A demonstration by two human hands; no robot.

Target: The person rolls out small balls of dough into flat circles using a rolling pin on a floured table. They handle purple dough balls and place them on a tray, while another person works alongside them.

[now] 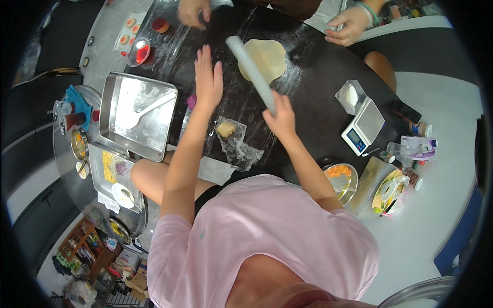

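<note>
My right hand [283, 117] grips the near end of a pale rolling pin [252, 73]. The pin slants up and to the left, its far part passing over the left side of a flat, rolled-out sheet of pale dough [269, 57]. My left hand [208, 79] is held flat to the left of the dough, fingers extended and nothing in it. A purple ball [192, 101], perhaps dough, shows partly beside my left wrist. Between my forearms, a lump of yellowish dough [226, 129] sits on crumpled clear plastic [240, 150].
A metal tray [119, 136] with a white spoon [144, 111] stands at left. To the right are a digital scale [364, 126], a phone [405, 111] and a metal bowl of orange balls [341, 173]. Across the dark table [308, 127], another person's hands [194, 13] show.
</note>
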